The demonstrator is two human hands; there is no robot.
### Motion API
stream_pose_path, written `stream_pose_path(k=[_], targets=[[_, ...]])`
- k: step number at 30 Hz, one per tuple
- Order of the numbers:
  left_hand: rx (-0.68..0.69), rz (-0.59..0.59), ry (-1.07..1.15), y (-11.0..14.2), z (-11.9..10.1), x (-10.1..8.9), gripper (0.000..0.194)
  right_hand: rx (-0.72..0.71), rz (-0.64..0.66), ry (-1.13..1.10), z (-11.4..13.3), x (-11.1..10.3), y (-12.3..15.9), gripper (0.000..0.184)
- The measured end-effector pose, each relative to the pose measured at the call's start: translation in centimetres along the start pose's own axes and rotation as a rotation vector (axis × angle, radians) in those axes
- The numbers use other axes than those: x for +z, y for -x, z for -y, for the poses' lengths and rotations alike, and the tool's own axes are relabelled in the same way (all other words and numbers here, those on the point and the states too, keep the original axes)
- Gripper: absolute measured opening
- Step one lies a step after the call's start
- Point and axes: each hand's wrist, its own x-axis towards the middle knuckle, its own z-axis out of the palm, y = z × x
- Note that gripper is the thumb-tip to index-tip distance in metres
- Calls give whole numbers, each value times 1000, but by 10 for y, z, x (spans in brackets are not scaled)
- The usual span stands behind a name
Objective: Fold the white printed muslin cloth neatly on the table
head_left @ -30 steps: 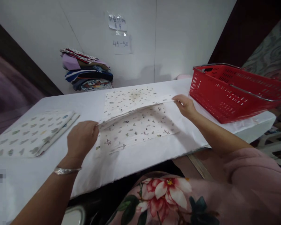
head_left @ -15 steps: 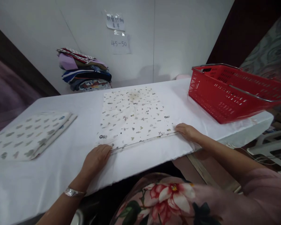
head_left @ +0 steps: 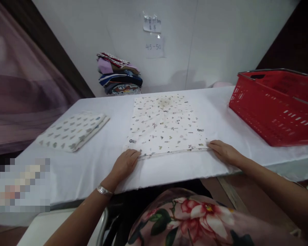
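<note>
A white cloth with small grey and green prints lies flat in front of me, its near edge doubled over and a brownish stain near its far end. At the near left corner my left hand has its fingers closed over the folded edge; a silver bracelet is on that wrist. My right hand pinches the near right corner, thumb hidden underneath. To the left rests a folded white cloth with rows of grey-green shapes, apart from my hands.
A red plastic basket with metal handles stands on the right of the white-covered table. Against the wall at the back left is a pile of folded fabrics. Paper signs hang on the wall. A white chair is below left.
My view has turned left, so the table's contents appear farther right. Both hands stay at the near corners of the printed cloth, which looks unchanged.
</note>
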Motion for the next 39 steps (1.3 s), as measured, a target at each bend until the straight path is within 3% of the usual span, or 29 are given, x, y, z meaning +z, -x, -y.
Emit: stream_pose_path(k=[4, 12, 22, 31, 39], targets=[[-5, 33, 20, 11, -1, -5, 32, -58, 0, 99, -1, 3, -6, 36], [-201, 141, -60, 6, -11, -4, 42, -54, -46, 169, -1, 11, -15, 34], [-296, 227, -158, 2, -11, -7, 33, -44, -93, 123, 7, 12, -11, 40], [-253, 148, -162, 6, 4, -1, 35, -37, -141, 85, 8, 22, -29, 50], [-227, -79, -61, 2, 26, -1, 42, -18, -178, 7, 5, 30, -28, 87]])
